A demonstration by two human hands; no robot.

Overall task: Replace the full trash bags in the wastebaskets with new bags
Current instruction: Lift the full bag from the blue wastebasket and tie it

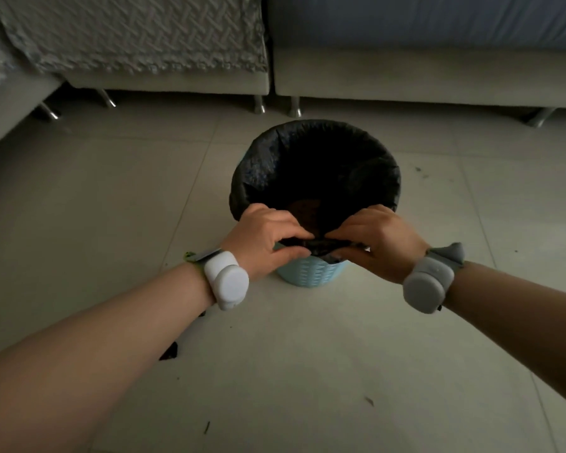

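A light blue wastebasket (pixel 311 273) stands on the tiled floor in the middle of the view. A black trash bag (pixel 265 158) lines it, folded over the rim. Some brownish contents show deep inside the bag, dimly. My left hand (pixel 265 237) pinches the bag's edge at the near rim, thumb below and fingers curled on top. My right hand (pixel 379 237) pinches the same near edge just to the right. The two hands almost touch each other over the rim.
A grey sofa (pixel 406 73) runs along the back on metal legs, with a textured cover (pixel 128 31) on its left section. Another sofa section juts in at the far left. Small dark scraps (pixel 169 353) lie on the pale floor tiles near my left forearm.
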